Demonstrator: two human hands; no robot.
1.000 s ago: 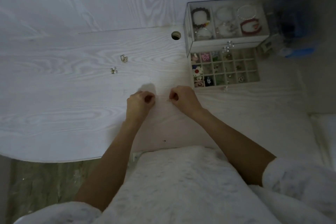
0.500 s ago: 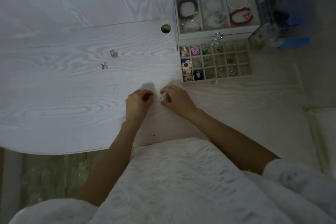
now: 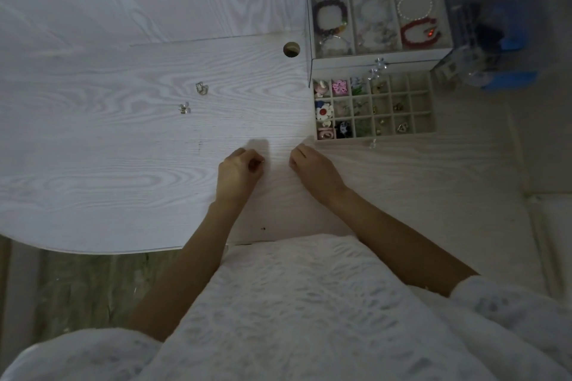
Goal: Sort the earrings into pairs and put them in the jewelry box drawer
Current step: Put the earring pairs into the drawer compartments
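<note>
White wood-grain desk (image 3: 123, 164) filled the dim head view, with a round cable hole (image 3: 291, 49) near its back edge. At the right stood the jewelry box (image 3: 377, 56), its glass top showing bracelets (image 3: 331, 17) in three sections. Its drawer (image 3: 421, 105) was pulled out toward the person, a grid of small cells; the left cells held coloured pieces, a few middle ones small metal earrings, too tiny to make out. Two loose earrings lay well to the left on the desk, one (image 3: 201, 88) farther back, the other (image 3: 185, 108) just nearer. Both hands rested on the desk near the drawer's front corner, a little apart. The left hand (image 3: 238, 172) had its fingers curled, pinching something tiny and pale at the tips. The right hand (image 3: 312, 168) was curled too; whether it held anything could not be told.
</note>
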